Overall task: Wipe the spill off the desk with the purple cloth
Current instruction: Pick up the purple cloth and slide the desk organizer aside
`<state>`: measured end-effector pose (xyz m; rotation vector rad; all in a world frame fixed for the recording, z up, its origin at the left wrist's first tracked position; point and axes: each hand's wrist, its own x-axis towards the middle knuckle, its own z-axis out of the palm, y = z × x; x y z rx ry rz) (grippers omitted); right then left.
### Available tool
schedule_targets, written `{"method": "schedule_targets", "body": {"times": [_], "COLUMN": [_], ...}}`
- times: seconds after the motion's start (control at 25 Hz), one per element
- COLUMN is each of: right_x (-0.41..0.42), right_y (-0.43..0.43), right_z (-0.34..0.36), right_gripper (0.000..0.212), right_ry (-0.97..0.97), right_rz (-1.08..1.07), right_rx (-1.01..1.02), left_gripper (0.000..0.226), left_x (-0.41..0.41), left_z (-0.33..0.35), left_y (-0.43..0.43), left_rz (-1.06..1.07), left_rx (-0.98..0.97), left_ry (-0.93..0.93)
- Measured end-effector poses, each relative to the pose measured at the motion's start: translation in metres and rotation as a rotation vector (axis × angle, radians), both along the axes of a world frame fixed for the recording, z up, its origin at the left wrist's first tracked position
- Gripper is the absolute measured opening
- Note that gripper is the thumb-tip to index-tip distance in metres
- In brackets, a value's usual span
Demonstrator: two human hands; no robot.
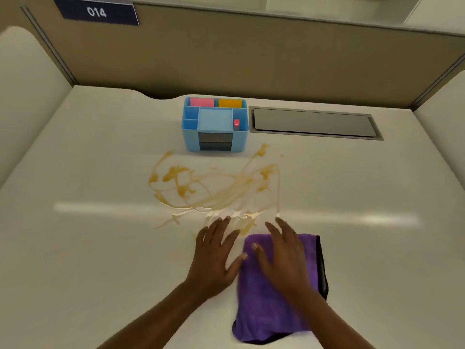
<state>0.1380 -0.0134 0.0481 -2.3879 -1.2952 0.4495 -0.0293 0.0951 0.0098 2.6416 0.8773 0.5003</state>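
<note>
A folded purple cloth (264, 301) with a black edge lies on the white desk (88, 248), near the front. My right hand (284, 258) rests flat on top of it, fingers spread. My left hand (216, 255) lies flat on the bare desk just left of the cloth, its thumb touching the cloth's edge. A brownish-yellow spill (214, 190) is smeared in streaks across the desk beyond both hands; its near edge reaches my left fingertips.
A blue desk organiser (215, 127) with pink and orange notes stands right behind the spill. A grey cable hatch (314, 122) is set into the desk to its right. Beige partition walls (251, 59) enclose the desk at the back and sides.
</note>
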Motion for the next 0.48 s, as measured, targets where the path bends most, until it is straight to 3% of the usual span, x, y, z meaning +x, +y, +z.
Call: {"method": "schedule_targets", "body": {"times": [0.16, 0.28, 0.36, 0.48], "right_x": [0.04, 0.064, 0.076, 0.088], "right_y": [0.121, 0.209, 0.247, 0.273], "right_z": [0.034, 0.054, 0.057, 0.048], "right_gripper": [0.055, 0.063, 0.065, 0.051], "right_ry": [0.234, 0.438, 0.531, 0.577], "right_rz": [-0.114, -0.239, -0.289, -0.315], "right_rx": [0.253, 0.269, 0.262, 0.238], "left_gripper": [0.06, 0.066, 0.067, 0.057], "left_x": [0.039, 0.061, 0.072, 0.084], "left_z": [0.053, 0.084, 0.092, 0.092], "left_y": [0.13, 0.214, 0.251, 0.28], "left_rz": [0.422, 0.673, 0.749, 0.74], "left_rx": [-0.364, -0.566, -0.702, -0.851], "left_ry": [-0.246, -0.354, -0.334, -0.269]}}
